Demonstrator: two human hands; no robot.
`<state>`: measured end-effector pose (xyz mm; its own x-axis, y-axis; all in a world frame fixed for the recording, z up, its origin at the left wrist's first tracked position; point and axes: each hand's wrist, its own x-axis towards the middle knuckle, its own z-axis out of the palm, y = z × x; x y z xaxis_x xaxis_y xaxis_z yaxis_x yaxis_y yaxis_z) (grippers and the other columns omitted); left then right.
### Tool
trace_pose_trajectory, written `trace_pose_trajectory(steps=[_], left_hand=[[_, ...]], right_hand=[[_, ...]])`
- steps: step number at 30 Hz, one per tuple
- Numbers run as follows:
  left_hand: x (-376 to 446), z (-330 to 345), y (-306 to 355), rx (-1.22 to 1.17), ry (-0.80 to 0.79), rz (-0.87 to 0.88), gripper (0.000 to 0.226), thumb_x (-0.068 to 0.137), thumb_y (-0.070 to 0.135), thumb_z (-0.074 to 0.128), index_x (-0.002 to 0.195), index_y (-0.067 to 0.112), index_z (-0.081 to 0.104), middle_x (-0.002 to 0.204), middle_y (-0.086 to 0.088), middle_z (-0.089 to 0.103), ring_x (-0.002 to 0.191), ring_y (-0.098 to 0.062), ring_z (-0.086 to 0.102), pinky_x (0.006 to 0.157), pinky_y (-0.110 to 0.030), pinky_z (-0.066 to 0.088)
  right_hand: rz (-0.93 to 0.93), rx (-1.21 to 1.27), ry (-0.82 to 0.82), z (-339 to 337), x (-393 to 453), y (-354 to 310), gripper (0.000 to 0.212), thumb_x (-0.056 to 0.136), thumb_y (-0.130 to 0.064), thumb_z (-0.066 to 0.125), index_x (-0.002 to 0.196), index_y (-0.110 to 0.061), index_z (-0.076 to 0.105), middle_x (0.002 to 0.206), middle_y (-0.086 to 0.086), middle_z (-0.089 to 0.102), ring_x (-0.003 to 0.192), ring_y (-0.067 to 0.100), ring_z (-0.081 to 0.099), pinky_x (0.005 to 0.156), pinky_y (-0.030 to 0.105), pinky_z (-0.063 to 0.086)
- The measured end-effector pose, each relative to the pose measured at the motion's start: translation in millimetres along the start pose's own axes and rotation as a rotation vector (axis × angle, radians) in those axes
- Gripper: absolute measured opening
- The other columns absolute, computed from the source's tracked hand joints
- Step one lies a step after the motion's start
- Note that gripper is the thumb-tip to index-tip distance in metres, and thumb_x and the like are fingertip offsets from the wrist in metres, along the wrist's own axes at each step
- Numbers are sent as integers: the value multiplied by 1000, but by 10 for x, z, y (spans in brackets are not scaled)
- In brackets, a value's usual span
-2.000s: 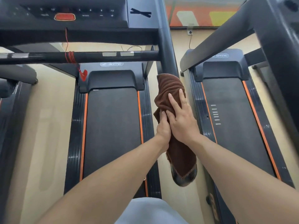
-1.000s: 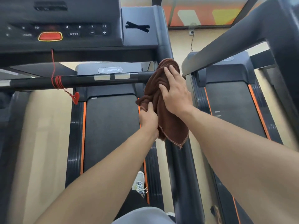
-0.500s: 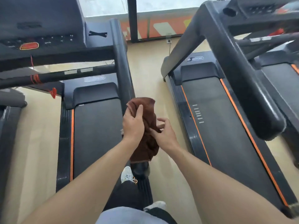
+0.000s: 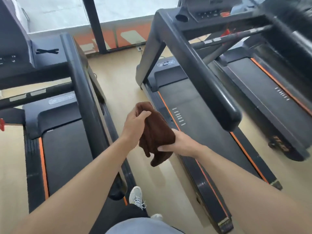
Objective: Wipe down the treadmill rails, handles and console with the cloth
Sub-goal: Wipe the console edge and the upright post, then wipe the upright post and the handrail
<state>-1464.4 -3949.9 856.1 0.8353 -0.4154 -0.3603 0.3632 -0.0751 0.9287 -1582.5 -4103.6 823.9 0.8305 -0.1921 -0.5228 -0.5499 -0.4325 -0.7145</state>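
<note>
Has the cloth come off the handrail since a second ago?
Yes. The cloth is off the handrail, held by both hands to its right above the floor.

Pale beige floor (image 4: 116,92) running between the machines, glossy with soft daylight. Along the far side, a large window (image 4: 128,9) split by a dark upright post (image 4: 94,22), with an orange and grey band (image 4: 128,36) beneath. Low down nearby, a small wall socket (image 4: 139,48).
</note>
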Motion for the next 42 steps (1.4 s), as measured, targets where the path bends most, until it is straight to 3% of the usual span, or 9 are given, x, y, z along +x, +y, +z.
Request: trace_pose_trajectory(steps=[2, 14, 18, 20, 23, 27, 34, 38, 42], left_hand=[[186, 72, 49, 22, -2, 8, 15, 99, 17, 57, 96, 28, 68, 92, -2, 70, 86, -22, 63, 58, -27, 49], [1174, 1322, 488, 116, -177, 252, 20, 99, 16, 60, 115, 27, 63, 114, 5, 71, 110, -10, 66, 99, -34, 52], [1692, 1991, 587, 168, 4, 134, 53, 90, 35, 73, 136, 26, 49, 135, 2, 61, 123, -16, 60, 108, -45, 48], [1817, 2292, 476, 228, 189, 16, 84, 90, 41, 72, 157, 25, 24, 160, -1, 35, 144, -22, 40, 119, -47, 35], [1809, 2811, 101, 209, 221, -43, 67, 104, 37, 52, 162, 29, 19, 165, 7, 26, 152, -18, 26, 122, -32, 21], [1750, 3567, -236, 192, 165, -113, 52, 112, 34, 25, 161, 38, 7, 166, 9, 22, 152, -16, 28, 121, -28, 19], [2378, 3654, -178, -112, 452, -154, 49, 112, 39, 25, 158, 26, 35, 161, 11, 36, 144, -1, 34, 122, -22, 22], [2846, 3535, 28, -70, 455, -159, 44, 113, 25, 26, 152, 11, 41, 151, -5, 49, 137, -15, 47, 116, -28, 35], [3512, 3332, 385, -118, 490, -187, 44, 112, 33, 29, 147, 16, 50, 143, -7, 58, 133, -19, 52, 117, -37, 37]], right_hand=[[44, -31, 95, -278, -21, 15, 42, 78, -52, 84, 105, -31, 59, 107, -11, 67, 101, 11, 64, 86, 34, 52], [143, -371, 158, -2869, 28, -219, 54, 70, -59, 88, 105, -21, 70, 101, -1, 76, 92, 19, 74, 91, 43, 58], [130, -585, 311, -3666, 551, -146, 91, 66, -64, 88, 140, -28, 48, 143, 5, 53, 126, 27, 56, 100, 42, 50], [96, -555, 321, -3739, 917, 111, 118, 74, -71, 77, 163, -27, 13, 168, 10, 17, 153, 31, 25, 121, 48, 30], [181, -322, 123, -3338, 1322, 720, 101, 95, -72, 47, 164, -19, -4, 171, 13, 9, 156, 28, 18, 123, 42, 24], [43, -81, 172, -2913, 1467, 1154, 79, 104, -60, 38, 165, -26, 1, 169, 4, 25, 149, 27, 35, 117, 43, 34], [-387, -145, 165, -3086, 2242, 978, 63, 107, -45, 39, 163, -39, 10, 172, -12, -5, 158, 14, -2, 127, 44, 14], [-597, -362, 187, -3187, 2843, 698, 60, 100, -41, 24, 156, -28, 41, 171, -7, 15, 158, 25, -7, 127, 41, -8], [-591, -346, 184, -3377, 3442, 304, 61, 101, -42, 22, 157, -28, 39, 171, -6, 11, 158, 23, -11, 128, 42, -3]])
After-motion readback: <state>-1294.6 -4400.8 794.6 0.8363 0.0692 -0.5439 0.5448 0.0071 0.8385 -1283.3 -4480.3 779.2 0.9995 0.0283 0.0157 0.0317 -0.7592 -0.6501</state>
